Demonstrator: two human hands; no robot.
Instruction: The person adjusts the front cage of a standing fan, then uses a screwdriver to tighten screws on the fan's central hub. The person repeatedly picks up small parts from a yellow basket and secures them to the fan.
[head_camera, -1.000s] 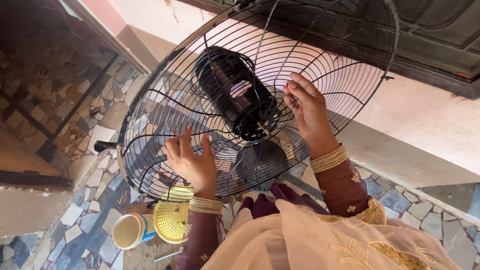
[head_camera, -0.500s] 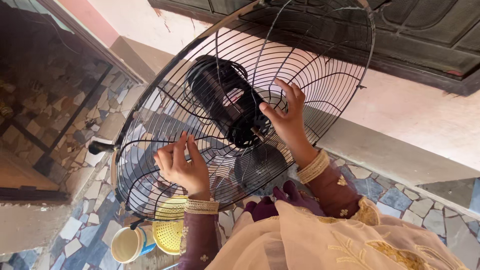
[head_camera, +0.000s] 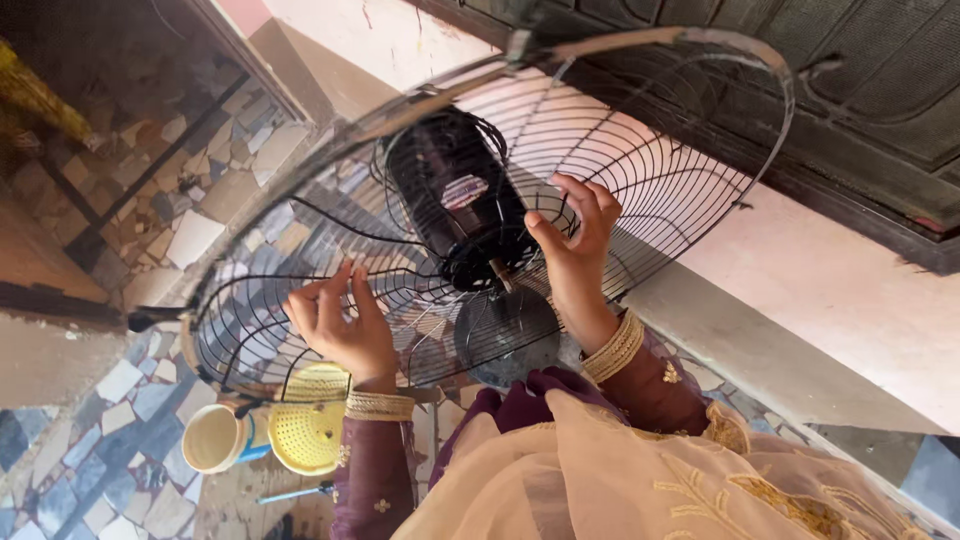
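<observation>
Both hands are on the wire fan guard (head_camera: 640, 190): left hand (head_camera: 340, 325) open against its near-left wires, right hand (head_camera: 575, 240) curled beside the black motor (head_camera: 455, 195).

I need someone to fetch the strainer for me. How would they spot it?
Start at the big black wire fan guard that both hands touch. Below its lower rim, by the left hand, a pale cup lies on the tiled floor. The yellow strainer lies beside it, round and perforated.

A black wire fan guard (head_camera: 690, 170), tilted, encircles a dark motor (head_camera: 455, 195).
</observation>
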